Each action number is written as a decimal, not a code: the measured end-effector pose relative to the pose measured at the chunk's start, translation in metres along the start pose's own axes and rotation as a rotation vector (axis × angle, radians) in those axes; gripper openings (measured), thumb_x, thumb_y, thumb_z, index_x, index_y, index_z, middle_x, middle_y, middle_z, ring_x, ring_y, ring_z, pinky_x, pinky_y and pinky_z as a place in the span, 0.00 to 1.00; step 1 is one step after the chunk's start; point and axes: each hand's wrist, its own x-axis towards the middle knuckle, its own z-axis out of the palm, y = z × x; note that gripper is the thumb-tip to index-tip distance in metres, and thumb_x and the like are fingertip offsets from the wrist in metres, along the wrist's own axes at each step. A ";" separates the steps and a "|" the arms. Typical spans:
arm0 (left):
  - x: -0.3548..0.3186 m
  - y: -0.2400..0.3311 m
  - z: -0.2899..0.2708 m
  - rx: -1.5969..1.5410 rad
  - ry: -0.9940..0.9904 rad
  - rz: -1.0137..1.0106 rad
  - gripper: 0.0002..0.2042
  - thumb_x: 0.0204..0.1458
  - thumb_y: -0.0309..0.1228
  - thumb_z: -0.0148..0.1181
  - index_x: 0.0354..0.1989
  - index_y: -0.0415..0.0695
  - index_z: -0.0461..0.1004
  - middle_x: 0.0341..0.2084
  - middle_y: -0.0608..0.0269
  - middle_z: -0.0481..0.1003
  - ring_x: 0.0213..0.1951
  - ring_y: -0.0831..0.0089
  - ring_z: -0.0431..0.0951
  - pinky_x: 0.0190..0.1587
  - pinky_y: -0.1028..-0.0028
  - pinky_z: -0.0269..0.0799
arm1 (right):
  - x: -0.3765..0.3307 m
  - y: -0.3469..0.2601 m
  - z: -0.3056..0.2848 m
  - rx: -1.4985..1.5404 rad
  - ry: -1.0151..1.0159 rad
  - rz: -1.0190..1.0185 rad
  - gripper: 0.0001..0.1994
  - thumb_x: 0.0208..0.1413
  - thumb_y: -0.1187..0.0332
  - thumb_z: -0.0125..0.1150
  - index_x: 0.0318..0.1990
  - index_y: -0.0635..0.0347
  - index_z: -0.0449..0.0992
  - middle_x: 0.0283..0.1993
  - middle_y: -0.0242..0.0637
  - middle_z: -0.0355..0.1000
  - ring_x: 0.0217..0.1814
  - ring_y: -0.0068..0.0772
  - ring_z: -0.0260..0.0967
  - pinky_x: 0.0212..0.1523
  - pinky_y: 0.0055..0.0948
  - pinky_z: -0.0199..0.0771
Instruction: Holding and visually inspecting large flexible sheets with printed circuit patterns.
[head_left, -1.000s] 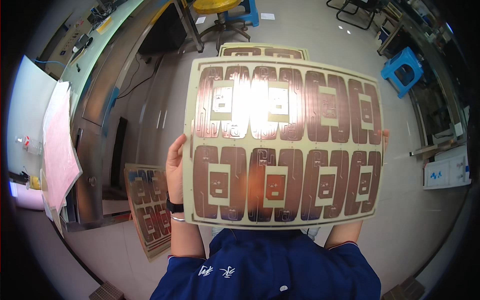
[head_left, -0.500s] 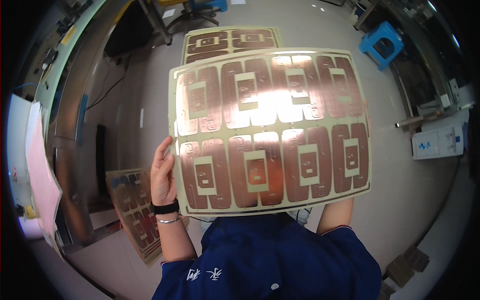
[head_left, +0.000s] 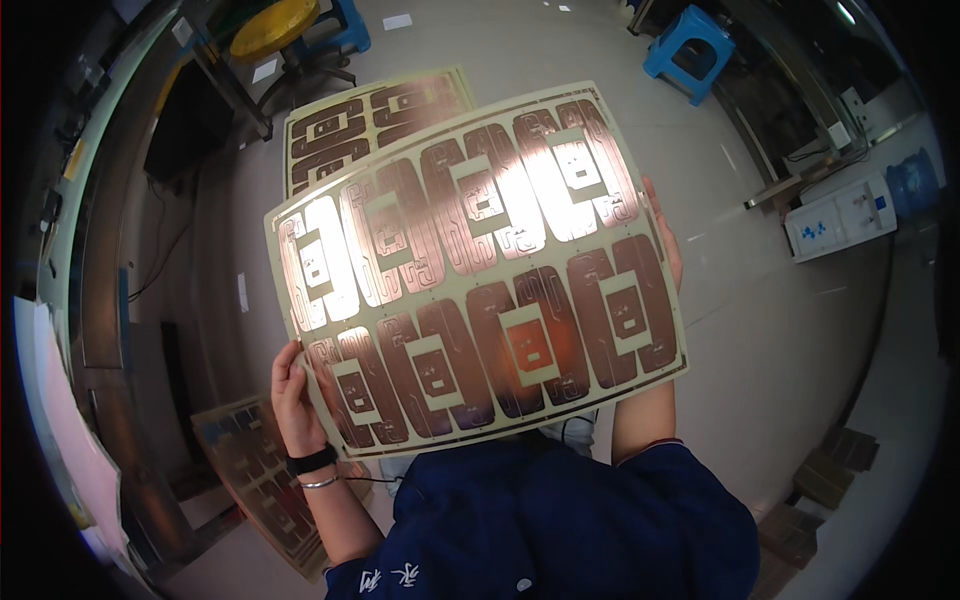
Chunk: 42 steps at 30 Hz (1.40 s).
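A large pale-green circuit board panel (head_left: 462, 268) with two rows of copper-coloured patterns is held up in front of my body, tilted with its right side higher. My left hand (head_left: 297, 402) grips the lower left edge, fingers curled at the rim. On the opposite edge, my right hand (head_left: 668, 235) holds the panel, most of that hand hidden behind it. Light glares off the upper row, and an orange reflection shows in the lower one. Beyond the panel's far edge lie similar panels (head_left: 328, 132), partly covered by it.
More patterned panels (head_left: 238, 455) lean at the lower left, beside a workbench (head_left: 105, 310). A yellow round seat (head_left: 272, 28) and a blue stool (head_left: 692, 52) stand farther off. At the right is a white appliance (head_left: 840, 222); brown blocks (head_left: 835, 470) lie at the lower right.
The panel has shifted left in the view and tilted counter-clockwise, both hands staying on it. The surroundings have shifted and turned too, so my head has moved.
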 end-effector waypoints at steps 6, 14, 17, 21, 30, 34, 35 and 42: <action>-0.001 -0.004 0.019 0.010 0.201 0.078 0.14 0.53 0.23 0.44 0.49 0.39 0.64 0.24 0.60 0.71 0.19 0.76 0.70 0.19 0.82 0.67 | -0.010 -0.007 0.018 -0.082 -0.035 0.023 0.20 0.63 0.68 0.27 0.59 0.65 0.56 0.58 0.46 0.59 0.59 0.32 0.60 0.60 0.30 0.64; -0.001 -0.001 0.035 -0.053 0.284 0.141 0.13 0.53 0.25 0.46 0.47 0.40 0.64 0.17 0.61 0.69 0.12 0.75 0.65 0.10 0.80 0.60 | -0.008 -0.007 0.011 -0.013 -0.046 0.003 0.21 0.62 0.68 0.24 0.60 0.60 0.54 0.59 0.42 0.59 0.60 0.32 0.58 0.59 0.33 0.64; 0.002 -0.004 0.029 -0.137 0.397 0.159 0.12 0.52 0.24 0.46 0.46 0.40 0.65 0.18 0.60 0.69 0.12 0.75 0.65 0.10 0.80 0.60 | -0.009 -0.008 0.008 0.022 -0.075 -0.002 0.21 0.62 0.66 0.25 0.61 0.60 0.54 0.60 0.41 0.58 0.61 0.33 0.57 0.60 0.32 0.62; -0.003 -0.001 0.024 -0.127 0.172 0.168 0.11 0.51 0.21 0.46 0.44 0.40 0.66 0.27 0.61 0.72 0.21 0.77 0.71 0.22 0.82 0.69 | -0.012 -0.009 0.014 -0.057 -0.046 -0.005 0.22 0.62 0.64 0.25 0.62 0.60 0.53 0.61 0.40 0.57 0.62 0.34 0.56 0.61 0.33 0.61; 0.001 0.007 -0.005 -0.035 0.035 0.073 0.08 0.54 0.22 0.47 0.41 0.40 0.68 0.40 0.55 0.74 0.36 0.74 0.75 0.39 0.77 0.73 | 0.021 -0.042 -0.076 -0.583 -0.403 0.253 0.23 0.61 0.57 0.40 0.55 0.67 0.60 0.51 0.42 0.66 0.49 0.29 0.67 0.48 0.28 0.69; 0.003 0.024 0.011 -0.134 -0.093 0.085 0.20 0.57 0.30 0.45 0.59 0.45 0.55 0.45 0.53 0.70 0.45 0.70 0.73 0.47 0.71 0.70 | 0.017 -0.031 -0.056 -0.479 -0.256 0.235 0.19 0.61 0.60 0.43 0.51 0.67 0.65 0.46 0.40 0.69 0.44 0.26 0.69 0.42 0.25 0.71; 0.003 0.029 0.024 -0.328 -0.184 0.076 0.24 0.59 0.34 0.43 0.64 0.48 0.48 0.48 0.52 0.69 0.47 0.69 0.71 0.49 0.69 0.69 | 0.018 -0.023 -0.069 -0.483 -0.264 0.233 0.19 0.61 0.60 0.43 0.51 0.67 0.65 0.46 0.40 0.69 0.44 0.26 0.69 0.42 0.25 0.71; -0.009 -0.012 0.073 -0.636 -0.209 0.070 0.27 0.58 0.50 0.39 0.61 0.47 0.54 0.57 0.56 0.60 0.58 0.59 0.60 0.58 0.56 0.59 | -0.007 0.042 -0.074 -0.057 -0.044 0.291 0.16 0.59 0.67 0.47 0.52 0.65 0.64 0.50 0.39 0.67 0.52 0.32 0.65 0.53 0.33 0.65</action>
